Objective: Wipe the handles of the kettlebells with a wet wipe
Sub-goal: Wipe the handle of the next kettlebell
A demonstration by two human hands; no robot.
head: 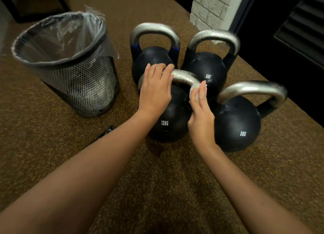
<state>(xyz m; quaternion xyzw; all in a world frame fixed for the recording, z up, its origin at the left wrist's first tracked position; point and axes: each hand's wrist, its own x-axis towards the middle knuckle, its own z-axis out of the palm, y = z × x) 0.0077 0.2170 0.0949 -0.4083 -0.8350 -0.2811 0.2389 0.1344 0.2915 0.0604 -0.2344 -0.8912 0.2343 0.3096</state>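
Several black kettlebells with silver handles stand together on the floor. The nearest, marked 12KG (pixel 168 121), has my left hand (pixel 155 88) closed over the left part of its handle (pixel 185 77). My right hand (pixel 201 111) presses a white wet wipe (pixel 194 91) around the right side of that same handle. An 8KG kettlebell (pixel 236 127) sits to the right. Two more kettlebells stand behind, one with blue handle bands (pixel 154 58) and another 8KG one (pixel 208 69).
A black mesh waste bin (pixel 84 86) lined with a clear plastic bag stands to the left of the kettlebells. A small dark packet (pixel 108 130) lies on the speckled brown floor by my left forearm. A white brick pillar (pixel 212 6) and dark walls rise behind.
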